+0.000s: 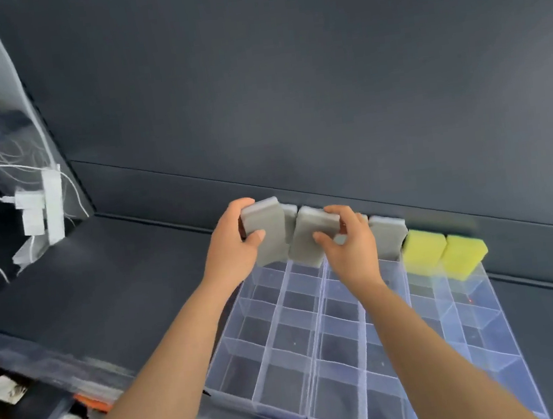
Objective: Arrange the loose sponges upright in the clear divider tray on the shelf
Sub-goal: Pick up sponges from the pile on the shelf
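Head view, sole entry.

Tray [282,391]: clear plastic, gridded into square cells, on shelf [104,280], far edge against the back panel [288,87]. Cells nearer than the far row show bare.

Sponges: one row along the tray's far edge, standing on end.
- Left hand [234,245]: fingers curled over the top, thumb on the near face, gripping grey sponge [267,231] at the far-left corner.
- Right hand [348,246]: like pinch on second grey sponge [309,236], which leans left, its lower corner touching the first.
- Third grey sponge [386,236]: just right of the right hand.
- One more grey edge shows between the two held ones, mostly hidden.
- Yellow sponges [422,249]: a pair, closing the row toward the far-right corner.

Risks, as judged: the held sponges tilt toward each other, so a base may straddle a divider instead of dropping into one cell. Pressing down would then squash the foam or flex the thin wall. A leaning sponge, once released, may topple onto its neighbour. Whether either base is seated is hidden.

Appearance: the grey sponges are thick oblong blocks with rounded corners and a paler top face. The yellow ones are brighter, squarer and blurred.

Beyond the shelf's left end: power strip [51,207] with white cables.
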### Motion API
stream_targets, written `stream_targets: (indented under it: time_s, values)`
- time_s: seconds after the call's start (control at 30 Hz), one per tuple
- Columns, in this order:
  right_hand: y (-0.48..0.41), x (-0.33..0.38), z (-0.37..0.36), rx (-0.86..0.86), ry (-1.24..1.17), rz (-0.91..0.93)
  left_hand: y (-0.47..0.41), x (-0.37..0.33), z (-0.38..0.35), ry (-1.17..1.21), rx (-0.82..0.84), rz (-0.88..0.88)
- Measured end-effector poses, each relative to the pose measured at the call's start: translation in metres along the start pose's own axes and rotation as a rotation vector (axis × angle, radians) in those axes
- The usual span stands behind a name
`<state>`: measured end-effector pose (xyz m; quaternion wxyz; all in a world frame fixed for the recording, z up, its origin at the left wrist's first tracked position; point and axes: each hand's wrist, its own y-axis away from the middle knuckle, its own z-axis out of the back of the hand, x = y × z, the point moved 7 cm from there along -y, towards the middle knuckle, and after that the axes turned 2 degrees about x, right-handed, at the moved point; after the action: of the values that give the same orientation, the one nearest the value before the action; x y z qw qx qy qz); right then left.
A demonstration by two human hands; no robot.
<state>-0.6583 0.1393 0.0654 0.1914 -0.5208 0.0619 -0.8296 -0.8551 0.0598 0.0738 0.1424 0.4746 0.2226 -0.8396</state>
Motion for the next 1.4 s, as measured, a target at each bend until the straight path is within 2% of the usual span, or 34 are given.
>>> stream_targets:
  time_s: [0.33,0.5,0.77,1.03,1.4]
  values:
    - [0.014,-0.027,-0.037,0.018,0.365,-0.071,-0.025,0.021,-0.014,-0.02,0.224,-0.107]
    - [0.009,-0.02,-0.037,-0.024,0.505,-0.006,-0.03,0.027,-0.023,-0.093,0.32,-0.152]
    - [0.005,-0.019,-0.036,0.008,0.523,0.025,-0.034,0.044,-0.046,-0.292,0.423,-0.156]
    - [0.006,-0.023,-0.034,0.019,0.47,0.028,-0.032,0.052,-0.052,-0.353,0.346,-0.178]
    - [0.005,-0.022,-0.035,0.069,0.495,-0.014,-0.025,0.049,-0.052,-0.444,0.344,-0.239]
